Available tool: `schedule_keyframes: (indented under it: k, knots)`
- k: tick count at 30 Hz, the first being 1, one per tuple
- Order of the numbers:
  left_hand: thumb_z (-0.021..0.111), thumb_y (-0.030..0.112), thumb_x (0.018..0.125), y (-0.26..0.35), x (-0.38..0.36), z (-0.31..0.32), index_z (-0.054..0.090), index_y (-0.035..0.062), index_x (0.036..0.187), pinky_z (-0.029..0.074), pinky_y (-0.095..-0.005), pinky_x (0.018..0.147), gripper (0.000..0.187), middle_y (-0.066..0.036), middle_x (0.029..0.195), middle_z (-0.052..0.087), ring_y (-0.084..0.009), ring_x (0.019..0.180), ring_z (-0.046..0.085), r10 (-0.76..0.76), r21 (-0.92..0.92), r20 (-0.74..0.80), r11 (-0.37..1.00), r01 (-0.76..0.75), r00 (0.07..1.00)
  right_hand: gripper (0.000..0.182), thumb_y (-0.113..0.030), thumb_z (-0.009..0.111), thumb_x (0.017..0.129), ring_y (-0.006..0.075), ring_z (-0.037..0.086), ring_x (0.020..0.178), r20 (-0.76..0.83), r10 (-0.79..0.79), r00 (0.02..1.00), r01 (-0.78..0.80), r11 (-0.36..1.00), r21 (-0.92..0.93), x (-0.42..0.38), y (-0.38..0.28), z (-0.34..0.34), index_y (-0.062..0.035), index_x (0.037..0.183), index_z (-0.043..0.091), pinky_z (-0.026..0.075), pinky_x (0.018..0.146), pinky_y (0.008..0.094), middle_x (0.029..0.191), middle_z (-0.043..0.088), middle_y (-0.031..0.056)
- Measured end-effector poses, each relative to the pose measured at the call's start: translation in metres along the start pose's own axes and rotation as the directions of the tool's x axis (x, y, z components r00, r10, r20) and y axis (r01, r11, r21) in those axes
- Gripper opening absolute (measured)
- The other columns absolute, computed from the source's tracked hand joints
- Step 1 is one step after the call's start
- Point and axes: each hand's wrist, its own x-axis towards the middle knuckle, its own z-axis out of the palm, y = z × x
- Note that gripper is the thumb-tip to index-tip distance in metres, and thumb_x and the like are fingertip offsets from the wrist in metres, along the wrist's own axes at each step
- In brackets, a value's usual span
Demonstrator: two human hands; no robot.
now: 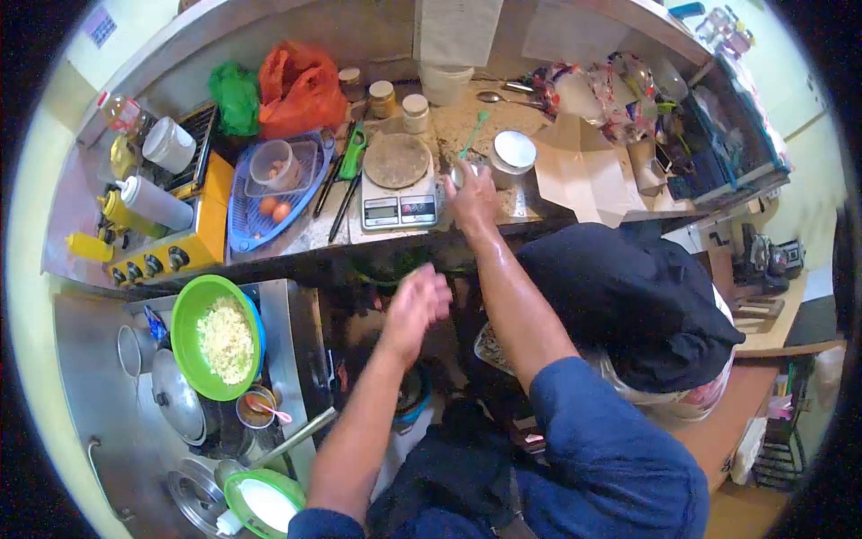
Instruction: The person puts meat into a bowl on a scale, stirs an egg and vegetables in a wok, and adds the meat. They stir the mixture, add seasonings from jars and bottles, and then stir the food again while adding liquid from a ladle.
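Note:
My right hand [473,199] is at the counter edge, right of the kitchen scale [396,193]. Its fingers close round a small white item [461,172], mostly hidden, perhaps a lid or small jar. A white-topped tub [514,151] stands just beyond that hand, and a green spoon [476,133] lies farther back. My left hand [419,310] hangs in front of the counter, slightly blurred, with its fingers stretched out and nothing visible in them. On the scale rests a round brown board [397,162].
Jars [415,114] line the back. A blue basket [241,211] with eggs and green-handled scissors [353,148] lie left. A green bowl [187,337] of shredded food stands lower left. Brown paper [584,175] and a black cloth-covered heap [628,296] are right.

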Motion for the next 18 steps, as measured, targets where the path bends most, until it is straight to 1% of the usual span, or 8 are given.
schedule_keyframes:
  k: [5,8,10,13,14,16,17,18]
  knots:
    - [0.054,0.028,0.089,-0.070,-0.185,-0.047,0.035,0.0039,0.131,0.037,-0.0342,0.097,0.053,-0.010,0.130,0.043,-0.0198,0.116,0.046,-0.300,0.386,0.189,0.898,0.210,0.935,0.047,-0.034,0.067,0.073,0.0334,0.052,0.101,-0.059,0.057,0.997,-0.054,0.997,0.054,0.018,0.000,0.020,-0.0193,0.115,0.052,0.047,0.081,0.0426,0.112,0.048,0.0178]
    - [0.053,0.022,0.089,-0.129,-0.309,-0.097,0.034,0.0040,0.133,0.033,-0.0347,0.101,0.051,-0.011,0.134,0.039,-0.0212,0.121,0.040,-0.274,0.282,0.253,0.938,0.201,0.928,0.060,-0.034,0.068,0.073,0.0361,0.047,0.110,0.038,0.154,0.987,-0.159,0.973,0.166,0.001,-0.025,-0.013,-0.0156,0.125,0.045,0.043,0.088,0.0433,0.122,0.043,0.0196]
    - [0.053,0.025,0.088,-0.159,-0.372,-0.119,0.037,0.0048,0.131,0.034,-0.0344,0.099,0.050,-0.010,0.130,0.042,-0.0207,0.119,0.042,-0.352,0.276,0.057,0.905,0.324,0.934,0.069,-0.030,0.068,0.073,0.0374,0.045,0.112,-0.046,0.039,0.998,-0.028,0.974,0.223,-0.038,-0.036,-0.026,-0.0083,0.131,0.038,0.040,0.092,0.0429,0.125,0.042,0.0220]
    - [0.053,0.030,0.088,-0.229,-0.469,-0.135,0.041,0.0060,0.128,0.035,-0.0340,0.097,0.049,-0.010,0.125,0.046,-0.0200,0.115,0.044,-0.392,0.218,-0.329,0.854,0.473,0.859,0.061,-0.026,0.068,0.074,0.0352,0.046,0.112,0.095,-0.159,0.983,0.097,0.877,0.470,-0.152,-0.052,-0.066,-0.0023,0.125,0.044,0.037,0.095,0.0396,0.117,0.050,0.0224]
    - [0.053,0.031,0.087,-0.254,-0.501,-0.137,0.042,0.0063,0.127,0.036,-0.0338,0.096,0.049,-0.009,0.123,0.047,-0.0197,0.114,0.044,-0.384,0.177,-0.458,0.844,0.506,0.802,0.059,-0.028,0.068,0.075,0.0322,0.049,0.109,0.245,-0.167,0.955,-0.003,0.821,0.571,-0.200,-0.062,-0.081,-0.0025,0.123,0.047,0.038,0.094,0.0372,0.116,0.052,0.0205]
    - [0.053,0.034,0.087,-0.315,-0.566,-0.135,0.045,0.0071,0.126,0.036,-0.0336,0.094,0.048,-0.009,0.119,0.049,-0.0192,0.112,0.046,-0.351,0.084,-0.637,0.854,0.514,0.686,0.052,-0.026,0.066,0.079,0.0208,0.057,0.100,0.608,-0.194,0.770,-0.317,0.710,0.628,-0.301,-0.103,-0.142,-0.0036,0.123,0.048,0.045,0.085,0.0317,0.110,0.058,0.0149]
    - [0.053,0.036,0.086,-0.345,-0.598,-0.128,0.046,0.0075,0.125,0.037,-0.0334,0.093,0.048,-0.009,0.118,0.051,-0.0190,0.111,0.046,-0.339,0.029,-0.698,0.867,0.498,0.630,0.046,-0.020,0.062,0.083,0.0181,0.056,0.099,0.655,-0.351,0.669,-0.380,0.596,0.707,-0.357,-0.116,-0.155,-0.0017,0.123,0.048,0.044,0.085,0.0298,0.109,0.058,0.0128]
    - [0.053,0.038,0.086,-0.380,-0.632,-0.123,0.047,0.0079,0.124,0.037,-0.0333,0.093,0.049,-0.009,0.116,0.052,-0.0187,0.109,0.047,-0.330,-0.025,-0.744,0.883,0.469,0.581,0.043,-0.018,0.059,0.085,0.0149,0.057,0.091,0.678,-0.476,0.561,-0.287,0.656,0.698,-0.410,-0.127,-0.172,0.0017,0.121,0.047,0.046,0.079,0.0267,0.105,0.060,0.0104]
